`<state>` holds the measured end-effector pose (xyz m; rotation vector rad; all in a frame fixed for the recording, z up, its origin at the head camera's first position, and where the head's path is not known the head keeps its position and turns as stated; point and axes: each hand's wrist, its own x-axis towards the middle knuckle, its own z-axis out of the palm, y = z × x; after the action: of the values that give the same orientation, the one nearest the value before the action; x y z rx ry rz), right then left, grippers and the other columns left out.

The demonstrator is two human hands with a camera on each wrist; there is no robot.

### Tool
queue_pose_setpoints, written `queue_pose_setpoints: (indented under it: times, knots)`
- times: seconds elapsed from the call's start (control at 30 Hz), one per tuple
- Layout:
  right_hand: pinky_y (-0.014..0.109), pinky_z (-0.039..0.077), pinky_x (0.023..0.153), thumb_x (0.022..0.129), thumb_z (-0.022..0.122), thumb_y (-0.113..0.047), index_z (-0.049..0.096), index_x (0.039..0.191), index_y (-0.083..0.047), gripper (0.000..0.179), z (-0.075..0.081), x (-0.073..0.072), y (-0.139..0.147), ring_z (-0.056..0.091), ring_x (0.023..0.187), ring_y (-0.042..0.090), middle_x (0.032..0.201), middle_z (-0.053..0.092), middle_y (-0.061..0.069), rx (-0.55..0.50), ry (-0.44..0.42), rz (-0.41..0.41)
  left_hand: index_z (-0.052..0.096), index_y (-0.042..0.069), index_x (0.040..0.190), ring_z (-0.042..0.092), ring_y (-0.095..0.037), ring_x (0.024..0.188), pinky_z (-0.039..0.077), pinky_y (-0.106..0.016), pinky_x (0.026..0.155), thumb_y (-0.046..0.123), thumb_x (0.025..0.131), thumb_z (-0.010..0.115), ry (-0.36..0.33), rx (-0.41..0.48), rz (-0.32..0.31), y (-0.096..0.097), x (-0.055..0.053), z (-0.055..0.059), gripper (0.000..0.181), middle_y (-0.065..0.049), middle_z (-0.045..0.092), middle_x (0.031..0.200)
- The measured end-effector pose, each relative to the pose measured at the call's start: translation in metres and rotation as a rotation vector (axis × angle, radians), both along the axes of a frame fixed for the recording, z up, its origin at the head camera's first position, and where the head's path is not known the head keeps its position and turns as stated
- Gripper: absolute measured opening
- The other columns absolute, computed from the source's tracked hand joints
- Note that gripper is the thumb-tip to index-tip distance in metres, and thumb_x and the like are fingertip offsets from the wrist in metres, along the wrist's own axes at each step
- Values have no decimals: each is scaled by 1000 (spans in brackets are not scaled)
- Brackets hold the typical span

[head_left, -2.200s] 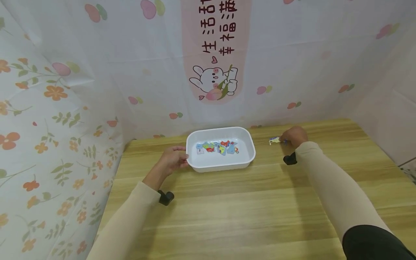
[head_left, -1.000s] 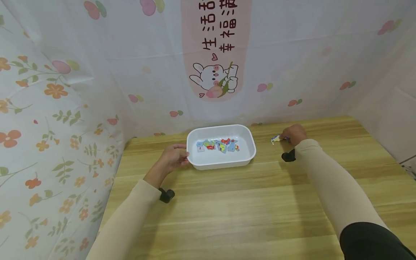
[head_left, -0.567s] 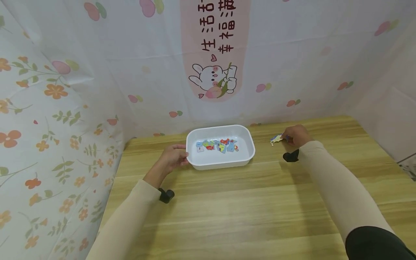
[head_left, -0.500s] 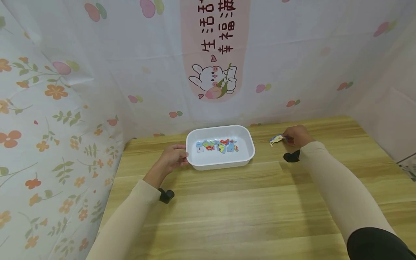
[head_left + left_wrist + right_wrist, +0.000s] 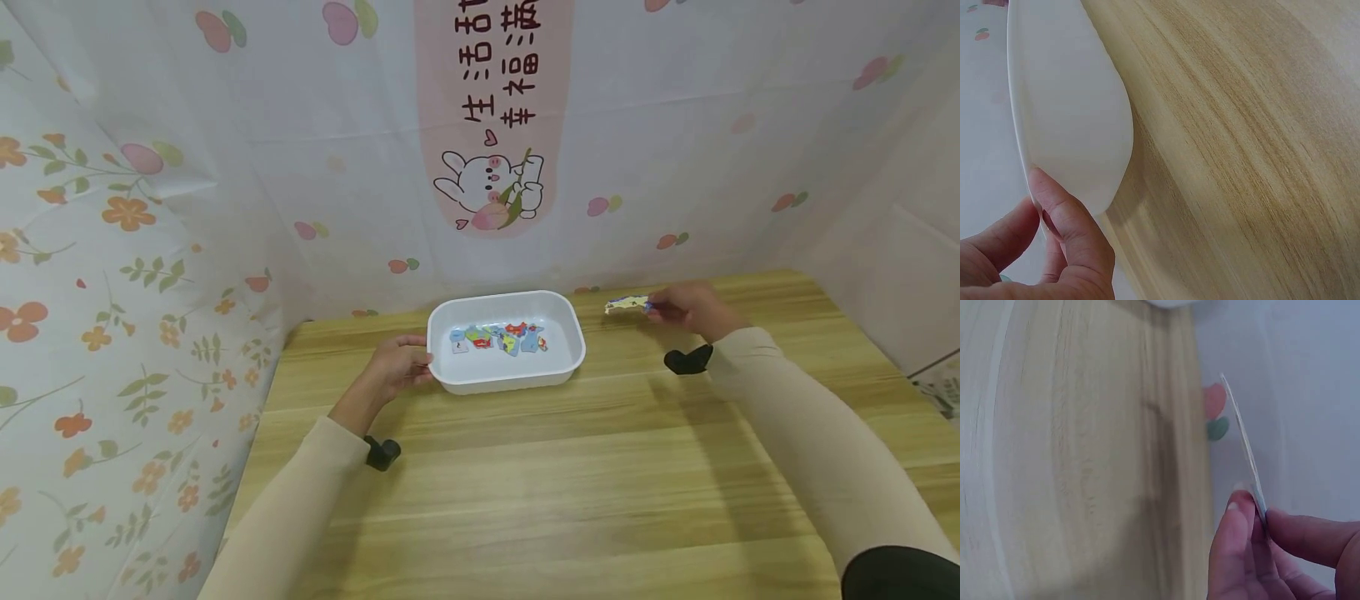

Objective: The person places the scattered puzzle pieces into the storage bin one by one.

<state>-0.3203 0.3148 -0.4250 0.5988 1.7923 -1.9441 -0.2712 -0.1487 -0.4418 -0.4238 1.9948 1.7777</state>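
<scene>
A white plastic tray (image 5: pixel 510 386) stands near the back of the table, with several small colourful flat cut-out pieces (image 5: pixel 508 343) lying in it. My left hand (image 5: pixel 397 364) pinches the tray's left rim; in the left wrist view the thumb and forefinger of that hand (image 5: pixel 1079 240) lie on either side of the edge. To the right of the tray, my right hand (image 5: pixel 692 307) holds a thin, irregularly shaped yellow-and-blue cut-out piece (image 5: pixel 626 304) above the table. Seen edge-on in the right wrist view, the piece (image 5: pixel 1244 440) is pinched between thumb and fingers.
The wood-grain table (image 5: pixel 525 467) reaches back to a white patterned cloth (image 5: pixel 345 208) hanging behind it. Another flowered cloth (image 5: pixel 150 333) hangs along the left side. Black wrist mounts (image 5: pixel 384 454) sit below both hands.
The right hand, earlier low at the table with the piece, has raised the piece off the surface and tilted it up. My left hand stays on the tray's rim.
</scene>
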Motion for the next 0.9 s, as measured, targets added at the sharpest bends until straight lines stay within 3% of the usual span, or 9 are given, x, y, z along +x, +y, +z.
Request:
queue_pose_setpoints:
  times: [0.2,0.37,0.57,0.7,0.8,0.9]
  knots:
    - [27,58,76,98,47,4,62,82,-1,23,11,3,-8,70,69,17,74,68,10,-70,34,34,49,-1,134,62,-15,65,55,-22,61,-1,92,59,3,-3,-4,0,0,0,43,-15,62,91]
    - [28,59,74,98,47,5,65,83,-1,25,20,7,-21,72,72,19,76,70,12,-123,74,68,51,0,132,62,-15,65,54,-21,59,-1,92,59,2,-9,5,1,0,0,41,-15,63,89]
    - [30,59,75,97,49,5,67,84,0,23,31,9,-47,73,72,20,76,72,13,-112,120,106,51,0,133,61,-15,65,55,-21,60,-1,92,59,-1,-5,5,-1,0,1,42,-14,62,89]
    - [32,57,80,98,49,3,63,103,6,15,31,9,-68,72,73,20,78,72,13,-80,113,126,50,0,134,61,-15,67,55,-21,62,0,93,59,1,-5,1,-1,1,1,42,-13,62,88]
    - [31,57,79,98,50,0,52,129,8,32,29,8,-86,72,73,18,80,72,11,-42,83,142,50,0,134,62,-16,68,55,-22,63,-1,93,59,1,-6,3,0,1,1,42,-12,62,87]
    - [29,58,76,99,51,-2,42,141,7,44,25,8,-105,72,72,16,81,72,10,-15,44,161,51,0,134,62,-16,68,56,-23,64,-1,92,59,-1,-3,7,0,1,1,42,-12,62,87]
